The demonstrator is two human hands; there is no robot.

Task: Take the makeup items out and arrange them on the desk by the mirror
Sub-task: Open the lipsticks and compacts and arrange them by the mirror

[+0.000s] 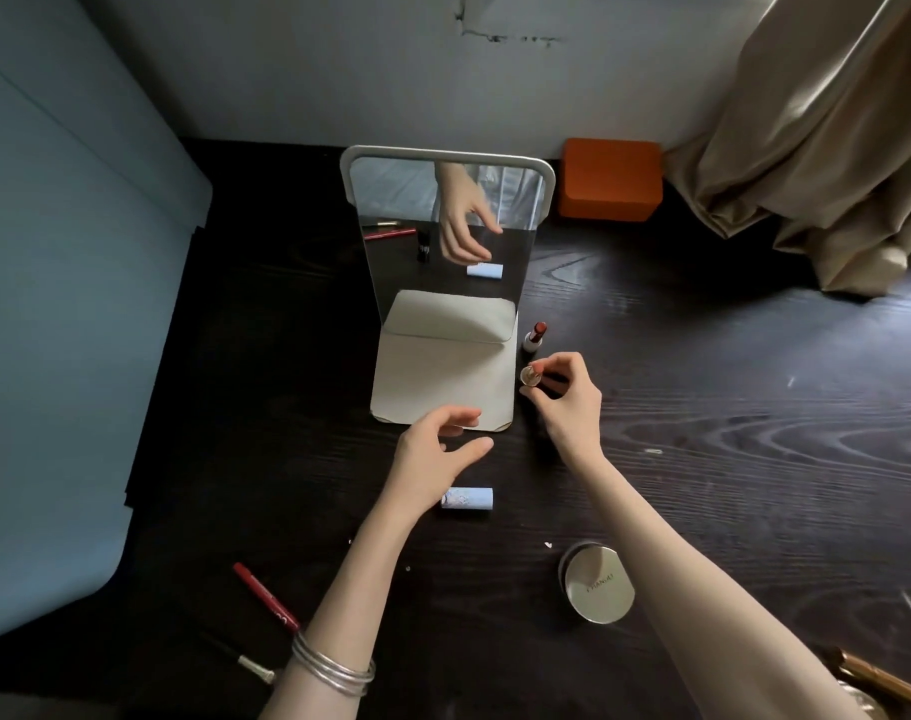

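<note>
Spreading across the frame is a dark wooden desk point(729, 407), with a standing mirror point(445, 241) at upper centre and an orange box point(610, 179) sitting beside it. Lying at lower right is a round gold compact point(599, 584). The left hand point(432, 459) is hovering relaxed, grasping nothing, above a pale blue tube point(469, 498). The right hand point(567, 397) is pinching a small gold lipstick point(530, 376) beside the mirror's base, just below an upright red lipstick point(535, 336). A red pencil point(266, 597) is lying at lower left.
</note>
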